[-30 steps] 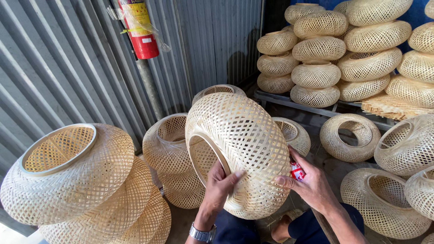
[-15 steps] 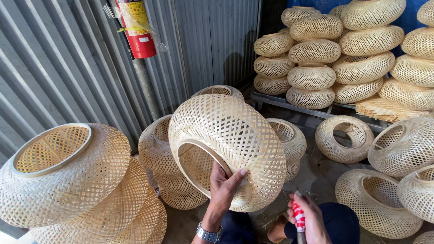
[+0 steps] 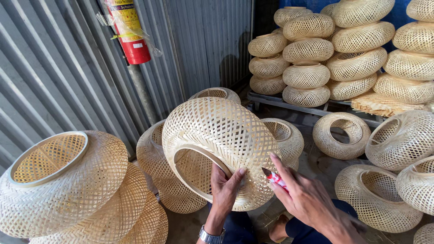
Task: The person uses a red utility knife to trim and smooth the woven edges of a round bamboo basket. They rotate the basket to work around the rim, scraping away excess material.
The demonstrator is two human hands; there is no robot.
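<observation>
We have the woven bamboo lampshade up in front of us, tilted so its ring opening faces down-left toward us. Left hand grips it at the lower rim: fingers curled inside the ring, thumb pressed flat on the outer weave, so closed on the shade and carrying its weight. Right hand is pinched around a small red-handled cutter, tip pointed at the weave just right of the left thumb, close to the surface; whether the blade touches yet, we cannot tell. Our judgement on doing this well: keep the left grip firm on the stiff ring rather than the thin lattice, so the shade does not flex under the tool. Keep the tip angled away from the left thumb, which sits very near. Take stray strip ends flush without nicking the crossing strands, and rotate the shade with the left hand rather than reaching round. Around us: more shades lie behind the held one, a stack sits at lower left, and others lie on the floor at right. Further stacks stand on a low rack at the back. A red fire extinguisher hangs on the corrugated metal wall.
</observation>
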